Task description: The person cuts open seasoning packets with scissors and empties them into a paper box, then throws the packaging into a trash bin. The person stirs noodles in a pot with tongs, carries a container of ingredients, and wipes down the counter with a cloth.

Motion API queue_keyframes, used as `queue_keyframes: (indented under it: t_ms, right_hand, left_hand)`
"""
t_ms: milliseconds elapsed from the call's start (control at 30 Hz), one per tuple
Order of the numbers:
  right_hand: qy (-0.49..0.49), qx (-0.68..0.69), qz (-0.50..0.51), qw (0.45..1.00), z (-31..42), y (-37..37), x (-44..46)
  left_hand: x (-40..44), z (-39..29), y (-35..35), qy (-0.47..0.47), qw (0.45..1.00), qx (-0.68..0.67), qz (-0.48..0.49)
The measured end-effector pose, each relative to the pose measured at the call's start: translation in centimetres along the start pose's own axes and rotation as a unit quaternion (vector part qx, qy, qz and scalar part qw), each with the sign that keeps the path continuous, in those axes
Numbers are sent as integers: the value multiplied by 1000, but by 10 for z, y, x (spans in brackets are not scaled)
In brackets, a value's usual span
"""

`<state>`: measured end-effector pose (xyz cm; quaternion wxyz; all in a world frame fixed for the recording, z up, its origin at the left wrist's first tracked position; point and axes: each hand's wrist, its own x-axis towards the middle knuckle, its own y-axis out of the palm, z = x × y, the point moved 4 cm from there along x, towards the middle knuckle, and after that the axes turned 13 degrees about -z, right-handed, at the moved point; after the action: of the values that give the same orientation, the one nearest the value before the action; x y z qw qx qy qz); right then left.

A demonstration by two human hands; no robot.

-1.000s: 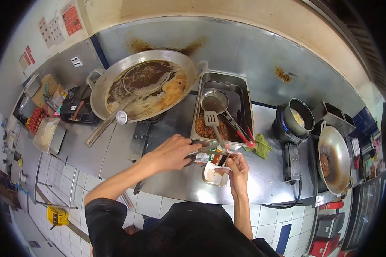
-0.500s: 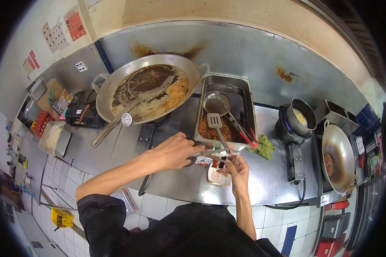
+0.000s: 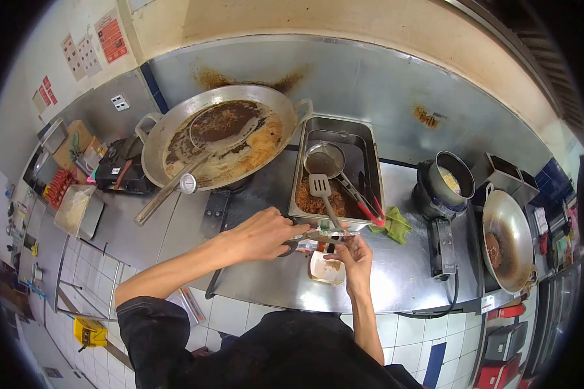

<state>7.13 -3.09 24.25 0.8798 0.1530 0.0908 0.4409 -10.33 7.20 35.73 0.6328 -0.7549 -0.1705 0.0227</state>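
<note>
Black-handled scissors point(image 3: 329, 238) fill your left hand's point(image 3: 266, 235) grip near frame centre; your right hand point(image 3: 357, 258) pinches a small item point(image 3: 331, 247), too unclear to identify, by the white box point(image 3: 319, 267).

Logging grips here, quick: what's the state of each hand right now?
Left hand: closed, holding scissors.
Right hand: closed, pinching a small item too unclear to name.
</note>
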Motion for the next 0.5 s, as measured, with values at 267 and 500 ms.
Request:
queue_keyframes:
  t_ms: [267,500]
  right_hand:
    - [-27,-32,7,999,1,6,6]
    - [-48,-42,-4,998,0,13,9]
  left_hand:
    - [3,5,3,-9,1000,16,0]
    - [5,7,2,19,998,47,-30]
